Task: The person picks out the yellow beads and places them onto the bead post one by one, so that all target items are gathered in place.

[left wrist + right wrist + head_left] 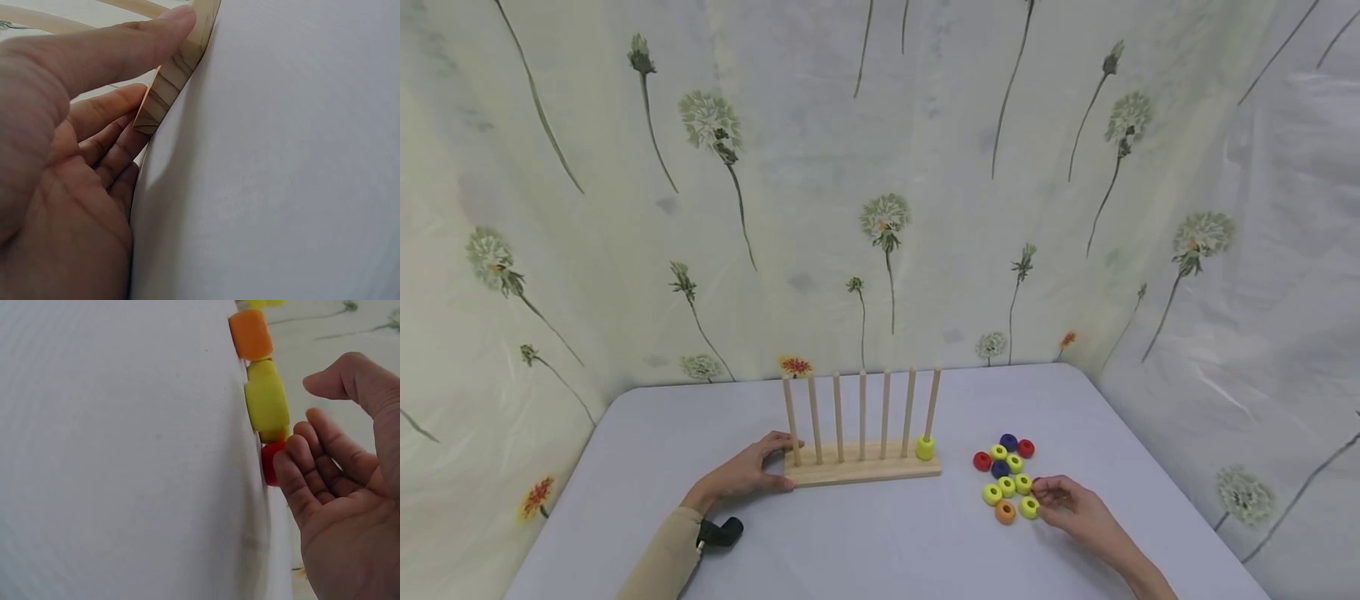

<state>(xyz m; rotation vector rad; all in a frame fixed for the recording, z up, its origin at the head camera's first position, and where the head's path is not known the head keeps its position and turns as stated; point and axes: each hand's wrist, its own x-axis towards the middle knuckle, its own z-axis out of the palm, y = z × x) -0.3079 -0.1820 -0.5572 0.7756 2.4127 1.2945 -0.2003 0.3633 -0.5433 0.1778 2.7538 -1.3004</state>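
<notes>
My left hand [741, 473] grips the left end of a wooden peg stand [865, 473], a flat base with several upright pegs. In the left wrist view the thumb lies against the base's side [169, 90], fingers round its end. Yellow bead material [926, 448] sits at the bottom of the rightmost peg. My right hand [1086, 521] is at the near right side of a group of loose beads, beside a yellow bead [1029, 507]. In the right wrist view, its thumb and fingers are apart with nothing between them; a red bead [270, 464] is partly hidden by the fingers.
Red, blue and yellow beads, with one orange bead [1005, 512], lie close together right of the stand. A black object [721, 532] is at the left wrist. A flower-printed curtain [805, 208] stands behind the white table [850, 550].
</notes>
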